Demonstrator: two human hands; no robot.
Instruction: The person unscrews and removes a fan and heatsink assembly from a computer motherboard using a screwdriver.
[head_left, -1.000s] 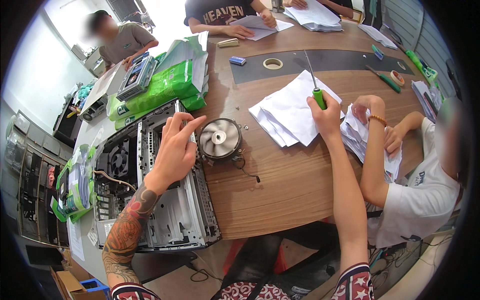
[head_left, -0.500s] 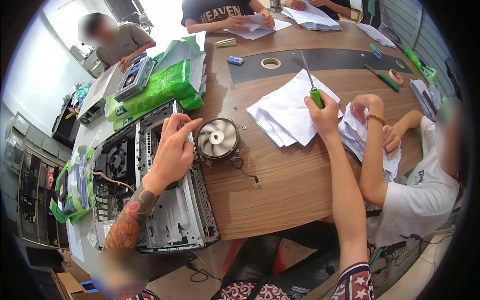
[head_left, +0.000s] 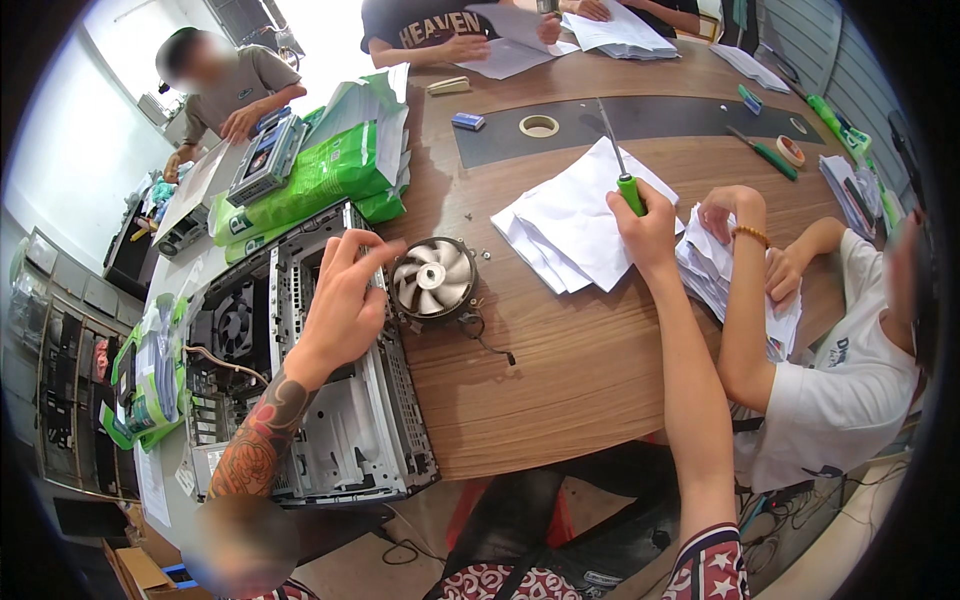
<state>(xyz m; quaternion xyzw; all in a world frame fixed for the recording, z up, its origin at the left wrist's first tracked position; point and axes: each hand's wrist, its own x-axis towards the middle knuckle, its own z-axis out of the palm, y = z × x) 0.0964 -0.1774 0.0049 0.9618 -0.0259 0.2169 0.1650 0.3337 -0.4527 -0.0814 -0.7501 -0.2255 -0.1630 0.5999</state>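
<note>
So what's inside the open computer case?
A black fan and a pale cable show inside the case; the left hand and forearm hide whatever lies directly beneath them.

Probably an office workshop: computer case [head_left: 355, 435], papers [head_left: 570, 220], wooden table [head_left: 560, 390].

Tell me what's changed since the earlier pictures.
The fan seems to have spun, and a sheet of paper at the top is lifted higher. Nothing was visibly taken or released: the right hand still grips the screwdriver, the left hand stays beside the fan.
</note>
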